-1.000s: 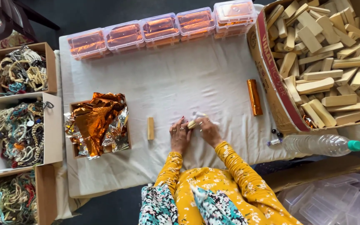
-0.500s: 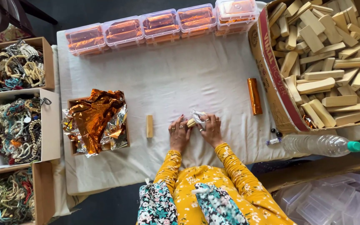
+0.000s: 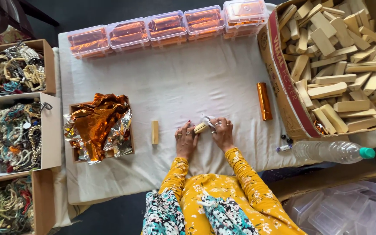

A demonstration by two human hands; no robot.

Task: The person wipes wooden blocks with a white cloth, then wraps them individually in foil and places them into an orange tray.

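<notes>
a white cloth-covered mat [image 3: 188, 82] carries clear boxes [image 3: 166, 28] along its far edge, a foil tray [image 3: 99, 126], one wooden block [image 3: 155, 132] and an orange wrapped stick [image 3: 264, 101].

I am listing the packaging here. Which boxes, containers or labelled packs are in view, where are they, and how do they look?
Clear plastic boxes: row along the far edge, orange rolls inside.
Large cardboard box: right side, brown with a red printed band, full of wooden blocks.
Small cardboard boxes: stacked at left, holding beaded strings.
Plastic bottle: lying near right, clear with green cap.
</notes>
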